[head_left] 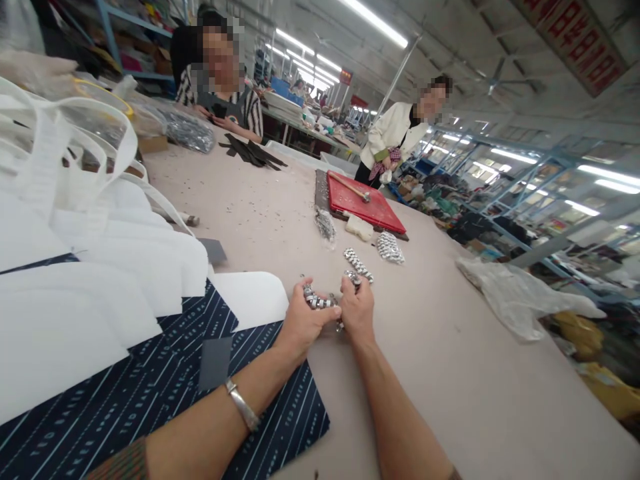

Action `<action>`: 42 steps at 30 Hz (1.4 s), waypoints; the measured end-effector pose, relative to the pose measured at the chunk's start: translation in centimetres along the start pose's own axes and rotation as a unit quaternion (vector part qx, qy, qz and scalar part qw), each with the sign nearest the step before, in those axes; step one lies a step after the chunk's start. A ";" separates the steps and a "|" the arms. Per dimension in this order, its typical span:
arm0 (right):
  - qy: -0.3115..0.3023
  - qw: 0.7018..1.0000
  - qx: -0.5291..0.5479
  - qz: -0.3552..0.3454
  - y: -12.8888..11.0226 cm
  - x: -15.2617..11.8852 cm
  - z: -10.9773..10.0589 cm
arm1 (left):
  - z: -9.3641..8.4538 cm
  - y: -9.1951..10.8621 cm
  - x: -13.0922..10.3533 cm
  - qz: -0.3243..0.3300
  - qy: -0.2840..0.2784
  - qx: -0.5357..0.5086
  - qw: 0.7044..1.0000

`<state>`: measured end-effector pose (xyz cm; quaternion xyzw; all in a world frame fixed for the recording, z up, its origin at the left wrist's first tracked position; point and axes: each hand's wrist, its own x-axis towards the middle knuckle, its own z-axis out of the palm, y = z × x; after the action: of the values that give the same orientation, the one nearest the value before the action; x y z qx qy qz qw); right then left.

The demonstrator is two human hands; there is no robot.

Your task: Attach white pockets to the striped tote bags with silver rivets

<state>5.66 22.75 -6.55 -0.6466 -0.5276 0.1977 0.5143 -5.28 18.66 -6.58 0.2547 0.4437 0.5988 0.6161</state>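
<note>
My left hand is closed around a curved row of small shiny metal fittings, with its thumb stretched towards my right hand. My right hand is curled with its fingers closed, and similar shiny metal shows at its top and below it. The two hands nearly touch; the exact kind of fitting is too small to tell. Just beyond them on the table lies another strip of metal fittings. Behind that sits a plastic-wrapped bundle of metal fittings.
A hammer rests on a red board. White bag-shaped pieces with handles and navy printed fabric fill the left. Black strips lie farther back. A plastic bag hangs at the right edge. Two people are across the table.
</note>
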 end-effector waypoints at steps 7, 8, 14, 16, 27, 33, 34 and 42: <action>-0.047 0.995 0.061 0.067 0.2 0.1 0.4 | -0.1 0.4 0.0 -0.043 -0.023 -0.038 0.998; -0.064 0.991 0.076 0.085 0.1 0.1 0.5 | -0.1 0.5 -0.1 -0.056 -0.027 -0.051 0.997; -0.165 0.961 0.135 0.175 -0.8 0.2 0.1 | -0.2 1.6 0.4 -0.106 -0.055 -0.123 0.985; -0.174 0.958 0.136 0.184 -1.0 0.3 -0.3 | -0.5 2.1 0.7 -0.097 -0.048 -0.136 0.985; -0.139 0.987 -0.051 0.060 -1.3 3.2 -0.7 | -1.7 4.1 2.6 -0.071 0.008 -0.171 0.983; -0.148 0.969 -0.186 -0.069 -1.8 6.4 2.6 | -2.2 4.7 2.6 -0.092 -0.030 -0.185 0.978; -0.159 0.964 -0.197 -0.083 -1.9 6.6 3.1 | -2.3 4.7 2.5 -0.096 -0.039 -0.189 0.977; -0.184 0.963 -0.147 -0.129 -3.4 4.2 2.9 | -2.6 4.8 2.6 -0.080 -0.054 -0.229 0.969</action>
<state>3.23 27.49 -3.48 -0.5937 -0.7153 0.1656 0.3292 -10.26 21.35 -4.39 0.1023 0.2804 0.6183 0.7271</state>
